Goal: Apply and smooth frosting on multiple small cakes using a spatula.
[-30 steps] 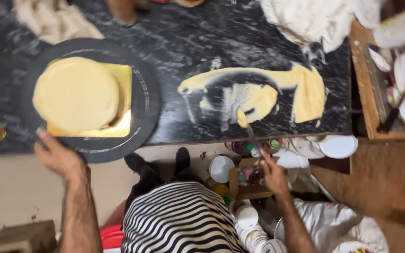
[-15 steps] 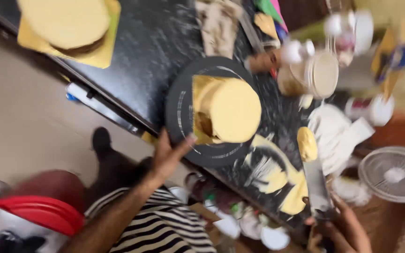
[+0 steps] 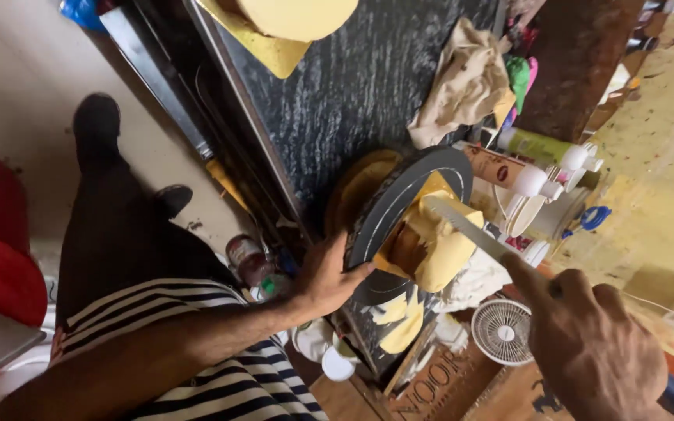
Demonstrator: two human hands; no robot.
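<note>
My left hand (image 3: 325,277) grips the near rim of the black turntable (image 3: 399,199), thumb up over the edge, fingers curled beneath it. On the turntable, on a yellow board, sits the cake (image 3: 438,245) coated in pale yellow cream, a brown patch of bare sponge showing on the side toward my left hand. My right hand (image 3: 594,347) is closed around the handle of a long palette knife (image 3: 470,230), forefinger stretched along it. The blade's long axis runs from my right hand up and leftward, lying flat against the top of the cake. The cake thus sits between my two hands, the left nearer to it. A second cake (image 3: 294,15) stands well apart at the far end of the dark marbled counter (image 3: 352,86); a crumpled cloth (image 3: 462,82) lies beyond the turntable.

Compared with half a second ago, the knife, then held low beside cream smears on the counter, has come up onto the cake; my left hand remains on the rim.
</note>
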